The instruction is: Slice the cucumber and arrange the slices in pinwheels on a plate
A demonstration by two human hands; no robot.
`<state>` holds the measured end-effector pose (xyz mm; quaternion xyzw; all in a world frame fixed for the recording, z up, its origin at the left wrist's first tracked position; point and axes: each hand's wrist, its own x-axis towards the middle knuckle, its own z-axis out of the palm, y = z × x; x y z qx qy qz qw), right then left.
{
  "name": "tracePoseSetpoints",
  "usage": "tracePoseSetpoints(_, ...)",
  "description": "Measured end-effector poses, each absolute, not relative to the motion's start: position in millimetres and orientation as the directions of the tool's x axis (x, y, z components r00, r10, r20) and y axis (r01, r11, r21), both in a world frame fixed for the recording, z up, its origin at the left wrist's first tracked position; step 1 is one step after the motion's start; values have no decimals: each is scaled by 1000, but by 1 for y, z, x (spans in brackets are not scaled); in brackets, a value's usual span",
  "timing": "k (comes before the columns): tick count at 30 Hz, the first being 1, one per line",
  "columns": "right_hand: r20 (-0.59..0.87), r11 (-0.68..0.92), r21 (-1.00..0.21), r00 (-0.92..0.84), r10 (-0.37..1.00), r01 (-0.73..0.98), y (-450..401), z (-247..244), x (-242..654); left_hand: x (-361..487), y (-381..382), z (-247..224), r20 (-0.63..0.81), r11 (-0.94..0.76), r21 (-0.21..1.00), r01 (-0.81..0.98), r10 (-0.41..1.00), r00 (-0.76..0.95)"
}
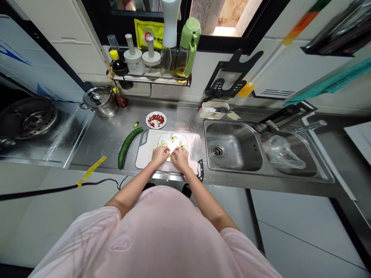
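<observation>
- Left hand and right hand arrange slices on a plate.
- Fingers curl close; whether gripping, I cannot tell.
- Delicate placing seems called for next.

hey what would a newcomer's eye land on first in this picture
Probably the long green cucumber on the steel counter, left of the cutting board. Next, the small white plate of red bits beyond the board. Then the flower-like green slices on the board's larger plate, with the left hand and right hand at its near side.
</observation>
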<state>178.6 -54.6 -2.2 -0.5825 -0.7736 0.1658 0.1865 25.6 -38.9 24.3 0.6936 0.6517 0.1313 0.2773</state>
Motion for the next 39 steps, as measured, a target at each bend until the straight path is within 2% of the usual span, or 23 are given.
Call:
tracePoseSetpoints(11,84,261,-461,-251,964,848,-56,-2,177,31,-40,21,-215,12,503,864,970,112)
tracePoseSetpoints(25,125,240,-463,-206,971,853,-53,-6,177,33,-41,21,-218,27,494,869,971,94)
tracePoseSetpoints(39,93,239,-445,-221,971,863,-53,-7,177,31,-42,19,-205,8,493,870,973,107)
